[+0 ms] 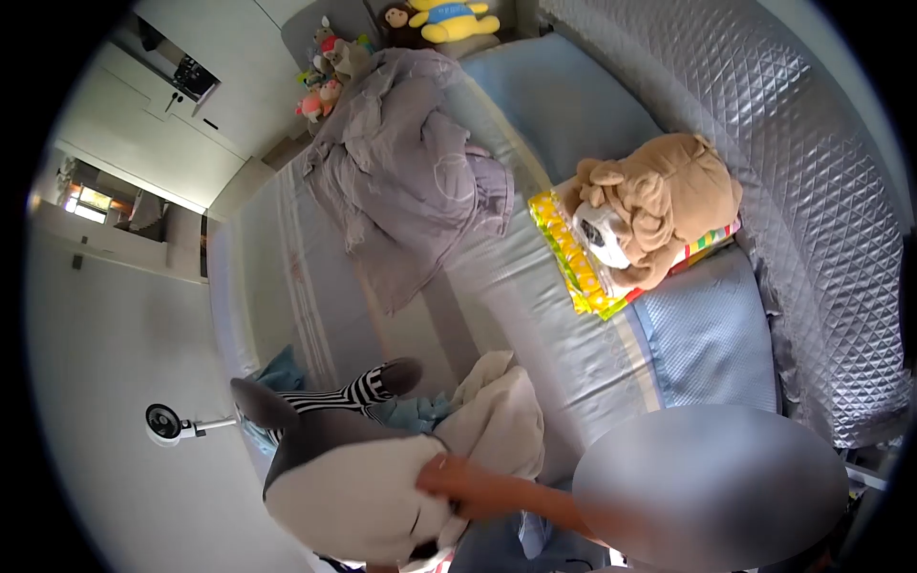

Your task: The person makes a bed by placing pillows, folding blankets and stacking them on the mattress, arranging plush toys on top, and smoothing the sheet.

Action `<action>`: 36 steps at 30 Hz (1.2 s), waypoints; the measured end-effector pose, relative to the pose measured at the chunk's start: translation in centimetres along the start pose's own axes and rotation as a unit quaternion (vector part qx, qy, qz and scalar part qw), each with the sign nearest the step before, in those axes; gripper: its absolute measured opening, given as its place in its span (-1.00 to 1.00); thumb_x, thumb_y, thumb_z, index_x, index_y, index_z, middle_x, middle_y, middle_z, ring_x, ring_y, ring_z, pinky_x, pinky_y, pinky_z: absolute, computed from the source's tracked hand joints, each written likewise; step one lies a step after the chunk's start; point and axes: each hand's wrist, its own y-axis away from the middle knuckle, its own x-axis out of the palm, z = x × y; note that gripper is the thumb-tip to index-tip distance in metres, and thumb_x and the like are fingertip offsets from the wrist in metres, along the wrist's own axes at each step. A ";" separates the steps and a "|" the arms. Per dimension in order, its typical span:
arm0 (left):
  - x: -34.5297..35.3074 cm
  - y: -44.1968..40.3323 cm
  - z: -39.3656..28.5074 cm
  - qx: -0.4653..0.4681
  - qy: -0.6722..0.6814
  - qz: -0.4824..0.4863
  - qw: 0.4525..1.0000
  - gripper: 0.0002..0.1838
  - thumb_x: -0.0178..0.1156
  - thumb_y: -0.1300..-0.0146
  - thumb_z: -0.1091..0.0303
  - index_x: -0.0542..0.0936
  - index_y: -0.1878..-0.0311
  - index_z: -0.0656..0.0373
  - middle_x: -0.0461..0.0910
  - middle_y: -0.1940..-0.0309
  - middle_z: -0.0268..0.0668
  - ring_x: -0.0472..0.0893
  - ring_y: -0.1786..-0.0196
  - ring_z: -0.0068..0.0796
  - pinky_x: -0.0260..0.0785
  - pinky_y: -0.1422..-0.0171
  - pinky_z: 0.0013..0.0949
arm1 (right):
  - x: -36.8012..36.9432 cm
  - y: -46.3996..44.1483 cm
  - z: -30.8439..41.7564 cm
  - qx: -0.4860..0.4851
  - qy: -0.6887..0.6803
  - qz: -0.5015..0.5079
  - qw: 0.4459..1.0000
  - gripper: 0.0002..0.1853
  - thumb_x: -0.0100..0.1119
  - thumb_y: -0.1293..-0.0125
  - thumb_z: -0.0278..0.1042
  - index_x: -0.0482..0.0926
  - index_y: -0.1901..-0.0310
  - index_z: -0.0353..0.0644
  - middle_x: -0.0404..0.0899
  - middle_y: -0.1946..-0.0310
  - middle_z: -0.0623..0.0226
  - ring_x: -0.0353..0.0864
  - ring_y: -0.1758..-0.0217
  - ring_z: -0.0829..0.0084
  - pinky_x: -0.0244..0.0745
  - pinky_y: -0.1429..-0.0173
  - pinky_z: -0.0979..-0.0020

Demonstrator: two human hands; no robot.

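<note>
A large grey and white plush toy (358, 497), with striped limbs ending in round grey tips, lies at the bottom of the bed. My right hand (449, 480) reaches in from the right and is closed on its pale surface, slightly blurred. Of my left hand (382, 568), only a sliver of skin shows at the bottom edge below the toy; its fingers are hidden. Crumpled beige cloth (501, 411) lies beside the toy, and light blue cloth (415, 413) shows behind it.
A crumpled purple-grey blanket (411, 172) covers part of the bed (564, 334). A brown plush dog (659, 205) rests on yellow patterned fabric (564, 248) near blue pillows. Toys sit at the far end. A white fan (164, 423) stands left. A blurred oval covers the lower right.
</note>
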 end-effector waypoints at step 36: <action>28.6 -39.0 22.1 0.186 -0.641 0.295 0.684 -0.25 0.30 -0.18 0.40 0.20 -0.42 0.04 0.32 -0.26 -0.09 0.33 -0.30 -0.17 0.27 -0.29 -0.19 | -22.8 20.9 -28.5 0.741 0.236 -0.382 0.500 0.59 0.54 0.48 0.40 -0.31 -0.49 -0.14 -0.40 -0.46 -0.32 -0.46 -0.52 -0.32 -0.36 -0.29 -0.58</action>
